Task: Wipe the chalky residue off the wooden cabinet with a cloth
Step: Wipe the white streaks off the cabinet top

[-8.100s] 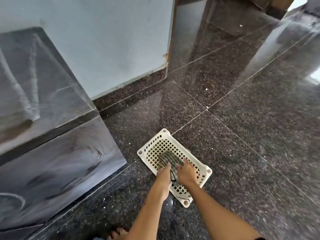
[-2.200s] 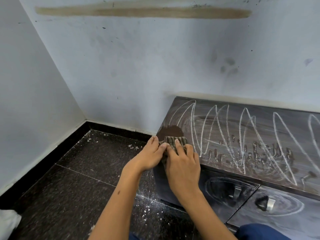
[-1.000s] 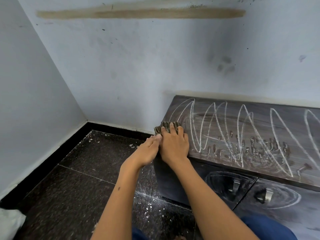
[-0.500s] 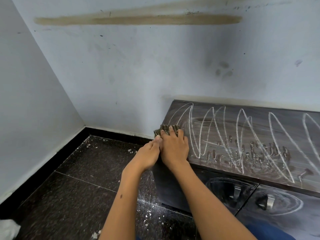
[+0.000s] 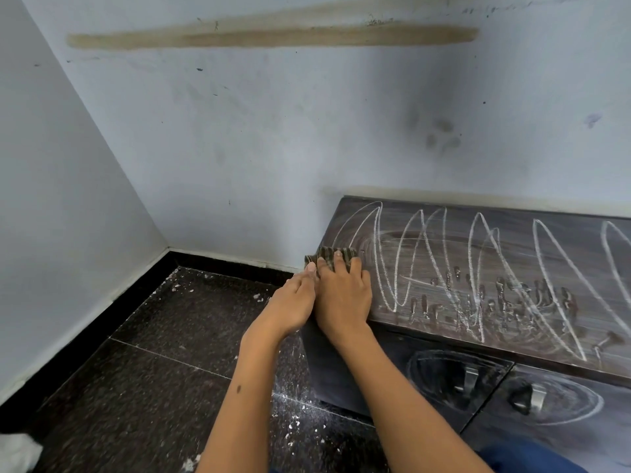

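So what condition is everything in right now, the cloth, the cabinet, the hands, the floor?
Cloth: bunched, pressed flat on the cabinet's top left corner.
Cabinet top: covered in white chalk loops and smears.
Drawers: closed, chalk rings around the handles.
Right hand: flat on the cloth, fingers straight.
Left hand: fingers straight, fingertips at the cloth's edge.
Floor: littered with white crumbs.

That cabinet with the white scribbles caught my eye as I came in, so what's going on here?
A person is wiping chalk off the dark wooden cabinet. The right hand presses a striped cloth flat on the top's left end, and the left hand rests beside it at the edge. The looping chalk marks still cover most of the top, and both drawer fronts are chalky too.
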Demonstrator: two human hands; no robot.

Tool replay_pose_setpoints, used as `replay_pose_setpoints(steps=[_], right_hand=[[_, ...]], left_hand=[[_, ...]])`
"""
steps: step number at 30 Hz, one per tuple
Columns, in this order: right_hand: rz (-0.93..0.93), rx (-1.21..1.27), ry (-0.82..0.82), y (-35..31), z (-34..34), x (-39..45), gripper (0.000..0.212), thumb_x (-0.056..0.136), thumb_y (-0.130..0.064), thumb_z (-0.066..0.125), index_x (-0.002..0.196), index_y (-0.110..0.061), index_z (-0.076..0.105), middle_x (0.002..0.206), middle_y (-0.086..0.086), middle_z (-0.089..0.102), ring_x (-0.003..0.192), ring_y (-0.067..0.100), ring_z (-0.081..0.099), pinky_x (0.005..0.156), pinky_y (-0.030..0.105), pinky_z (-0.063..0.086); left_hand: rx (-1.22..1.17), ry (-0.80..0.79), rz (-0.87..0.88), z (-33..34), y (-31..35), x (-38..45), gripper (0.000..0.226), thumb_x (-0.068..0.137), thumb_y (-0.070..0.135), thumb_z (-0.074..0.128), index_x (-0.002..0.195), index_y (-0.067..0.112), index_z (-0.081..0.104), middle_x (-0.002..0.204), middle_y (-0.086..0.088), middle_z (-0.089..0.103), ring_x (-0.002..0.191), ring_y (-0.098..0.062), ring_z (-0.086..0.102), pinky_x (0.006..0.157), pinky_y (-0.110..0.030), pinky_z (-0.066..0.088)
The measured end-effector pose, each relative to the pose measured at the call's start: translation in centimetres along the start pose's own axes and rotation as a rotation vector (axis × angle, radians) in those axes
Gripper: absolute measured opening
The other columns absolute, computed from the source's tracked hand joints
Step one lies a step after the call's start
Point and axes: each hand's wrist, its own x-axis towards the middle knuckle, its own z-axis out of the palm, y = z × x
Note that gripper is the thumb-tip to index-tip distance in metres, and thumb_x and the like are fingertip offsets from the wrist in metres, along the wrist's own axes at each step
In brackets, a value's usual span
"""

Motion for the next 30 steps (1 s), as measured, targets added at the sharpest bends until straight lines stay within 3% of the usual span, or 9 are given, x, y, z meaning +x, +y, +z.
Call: replay_pose_setpoints(steps=[2, 4, 6, 9, 13, 16, 20, 25, 30], right_hand=[[-0.032, -0.022, 0.038, -0.7, 0.3, -2.3, 0.049, 0.092, -0.034, 0.050, 0.139, -0.022, 0.042, 0.147, 0.006, 0.040, 0.131, 0.028, 0.033, 0.101, 0.038, 0.033], [-0.059, -0.022, 0.072, -1.1, 0.3, -4.8, 0.052, 0.069, -0.034, 0.076, 0.118, -0.022, 0.064, 0.125, 0.004, 0.062, 0.112, 0.027, 0.057, 0.085, 0.034, 0.049], [-0.060, -0.001, 0.077, -1.0, 0.6, -5.2, 0.050, 0.060, -0.033, 0.082, 0.107, -0.022, 0.070, 0.115, 0.003, 0.068, 0.103, 0.026, 0.062, 0.078, 0.033, 0.052], [-0.105, 0.016, 0.053, -0.3, 0.7, -2.2, 0.049, 0.089, -0.033, 0.054, 0.136, -0.024, 0.045, 0.145, 0.003, 0.042, 0.129, 0.028, 0.035, 0.099, 0.039, 0.035], [-0.027, 0.011, -0.024, 0.2, -0.2, 1.7, 0.044, 0.100, -0.034, 0.027, 0.143, -0.023, 0.033, 0.154, 0.005, 0.026, 0.137, 0.029, 0.020, 0.107, 0.039, 0.024], [-0.045, -0.037, -0.023, -0.3, 0.3, -0.8, 0.051, 0.096, -0.036, 0.039, 0.144, -0.021, 0.031, 0.152, 0.007, 0.029, 0.137, 0.029, 0.025, 0.105, 0.039, 0.028], [-0.084, 0.023, 0.096, 0.2, 0.5, -5.0, 0.048, 0.069, -0.035, 0.076, 0.114, -0.020, 0.067, 0.120, 0.005, 0.065, 0.107, 0.028, 0.060, 0.080, 0.037, 0.051], [-0.049, 0.033, 0.042, 1.3, 0.4, -0.2, 0.044, 0.099, -0.032, 0.034, 0.142, -0.025, 0.035, 0.152, 0.003, 0.030, 0.136, 0.028, 0.022, 0.105, 0.039, 0.026], [-0.009, -0.006, 0.012, 0.9, 0.2, -0.9, 0.045, 0.099, -0.031, 0.033, 0.144, -0.023, 0.031, 0.153, 0.005, 0.027, 0.138, 0.028, 0.021, 0.106, 0.037, 0.025]], left_hand=[[-0.011, 0.021, 0.007, -0.1, 0.0, 0.0, 0.054, 0.100, 0.047, 0.020, 0.146, 0.021, 0.031, 0.153, -0.002, 0.028, 0.143, -0.017, 0.019, 0.118, -0.041, 0.017], [-0.022, 0.053, 0.016, -0.1, 0.2, 0.0, 0.056, 0.099, 0.049, 0.021, 0.146, 0.019, 0.031, 0.153, -0.002, 0.028, 0.142, -0.017, 0.022, 0.117, -0.038, 0.019], [-0.027, 0.072, 0.024, -0.1, 0.5, -0.1, 0.057, 0.099, 0.049, 0.021, 0.146, 0.019, 0.031, 0.153, -0.001, 0.029, 0.141, -0.017, 0.025, 0.116, -0.039, 0.021], [-0.020, 0.066, 0.044, 0.0, 0.8, -0.2, 0.055, 0.100, 0.047, 0.021, 0.145, 0.018, 0.031, 0.153, -0.002, 0.029, 0.141, -0.016, 0.023, 0.117, -0.038, 0.019], [0.005, 0.058, 0.066, 0.2, 0.8, -0.6, 0.054, 0.100, 0.047, 0.022, 0.145, 0.020, 0.032, 0.153, 0.000, 0.029, 0.142, -0.016, 0.021, 0.118, -0.034, 0.015], [0.023, 0.061, 0.065, 0.1, 0.7, -0.3, 0.052, 0.101, 0.043, 0.022, 0.145, 0.019, 0.032, 0.154, -0.001, 0.027, 0.142, -0.015, 0.020, 0.117, -0.031, 0.014], [0.024, 0.071, 0.068, 0.1, 1.0, -0.1, 0.053, 0.100, 0.045, 0.022, 0.142, 0.017, 0.037, 0.151, -0.002, 0.032, 0.140, -0.016, 0.025, 0.110, -0.027, 0.019], [0.049, 0.084, 0.080, 0.2, 1.1, -0.6, 0.052, 0.101, 0.045, 0.022, 0.144, 0.019, 0.035, 0.153, -0.001, 0.029, 0.142, -0.016, 0.021, 0.114, -0.032, 0.014], [0.043, 0.055, 0.102, 0.3, 1.1, -1.2, 0.049, 0.101, 0.041, 0.023, 0.143, 0.018, 0.036, 0.152, -0.002, 0.030, 0.142, -0.015, 0.021, 0.115, -0.030, 0.013]])
